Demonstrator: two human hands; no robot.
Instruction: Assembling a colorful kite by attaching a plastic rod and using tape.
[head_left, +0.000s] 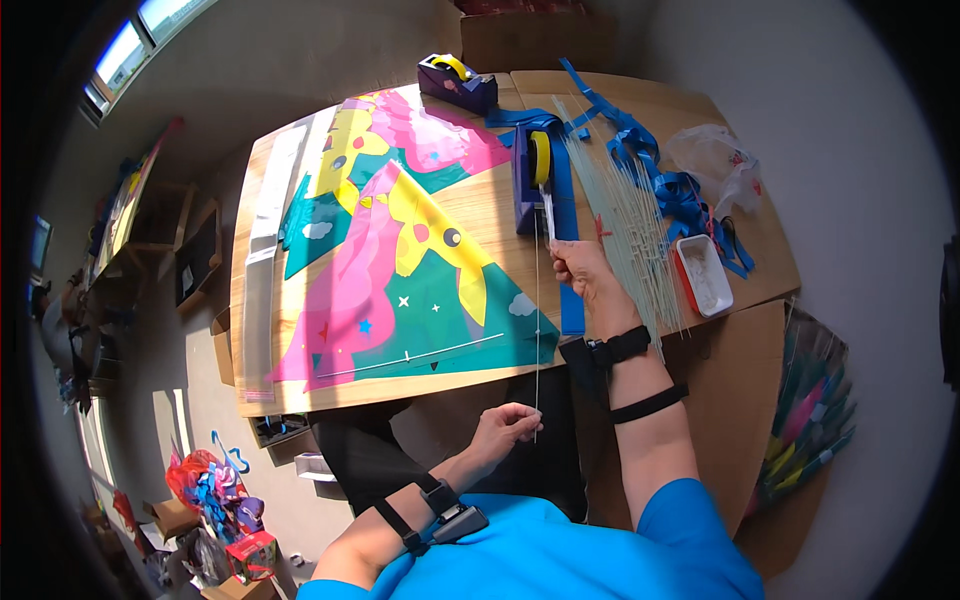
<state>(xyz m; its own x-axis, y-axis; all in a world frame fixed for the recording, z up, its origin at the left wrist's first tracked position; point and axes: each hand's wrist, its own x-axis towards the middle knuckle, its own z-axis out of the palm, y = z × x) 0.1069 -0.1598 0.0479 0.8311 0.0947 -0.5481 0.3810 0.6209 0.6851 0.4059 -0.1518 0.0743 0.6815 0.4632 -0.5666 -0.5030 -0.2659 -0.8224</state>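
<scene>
My left hand is closed in a pinch on the lower part of a thin pale rod. The rod stands nearly upright in the picture, its upper end beside the near tape dispenser. That dispenser is dark purple with a yellow-cored roll. At its front my right hand pinches a strip of clear tape. To the left lies a triangular printed kite sheet in pink, yellow and teal. Another thin white rod rests across its lower edge.
Similar sheets lie farther back, near a second tape dispenser. On the right are a bundle of thin rods, tangled blue ribbon, a clear plastic bag and a small white tray. Colourful folded sheets stand beyond the table's right edge.
</scene>
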